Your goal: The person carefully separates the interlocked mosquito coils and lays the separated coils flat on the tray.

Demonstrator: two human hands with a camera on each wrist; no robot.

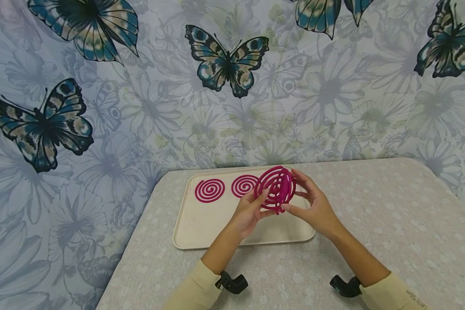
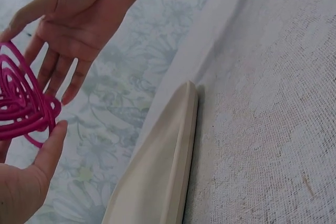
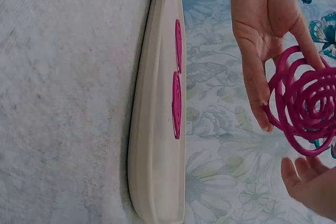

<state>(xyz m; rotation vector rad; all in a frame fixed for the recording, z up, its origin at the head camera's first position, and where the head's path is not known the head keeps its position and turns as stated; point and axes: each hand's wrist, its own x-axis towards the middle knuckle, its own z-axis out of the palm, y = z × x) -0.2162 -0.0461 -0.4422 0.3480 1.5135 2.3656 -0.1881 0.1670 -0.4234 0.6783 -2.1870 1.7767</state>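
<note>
In the head view, both hands hold magenta spiral mosquito coils (image 1: pixel 284 186) in the air above a cream tray (image 1: pixel 205 228). At least two coils seem nested, one facing the camera and one turned at an angle. My left hand (image 1: pixel 246 218) pinches the left side, its thumb across the front and fingers behind. My right hand (image 1: pixel 320 211) grips the right side, thumb at the lower edge and fingertips near the upper edge. On the tray lie a flat coil (image 1: pixel 210 190) at the back left and another coil (image 1: pixel 242 186), partly hidden by the held ones.
A table with a pale patterned cloth (image 1: pixel 391 215) bears the tray. Behind it hangs a butterfly-and-flower backdrop (image 1: pixel 232 129). Black wrist mounts (image 1: pixel 232 283) sit at both cuffs. The tray's raised rim (image 3: pixel 142 156) shows in the right wrist view.
</note>
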